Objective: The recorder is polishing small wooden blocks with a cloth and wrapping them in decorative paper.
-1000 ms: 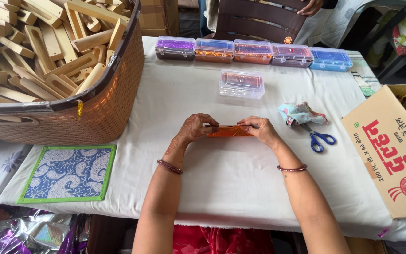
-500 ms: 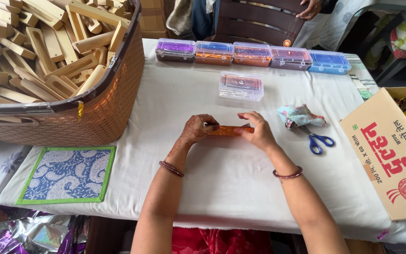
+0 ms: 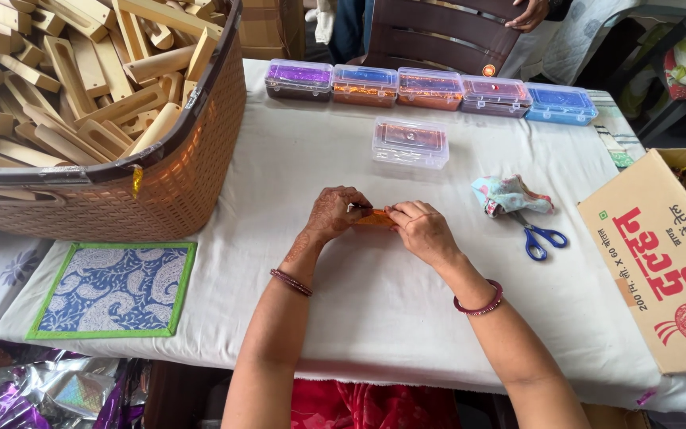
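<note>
My left hand (image 3: 335,213) and right hand (image 3: 421,230) have drawn closer together than half a second ago, both still pinched narrow on a small orange strip (image 3: 375,218) held between them just above the white-clothed table (image 3: 359,302). Just beyond the hands sits a clear plastic box (image 3: 410,143); farther off, a row of five coloured boxes (image 3: 430,86). Right of my right hand lie blue-handled scissors (image 3: 540,237) beside a crumpled cloth (image 3: 510,194).
</note>
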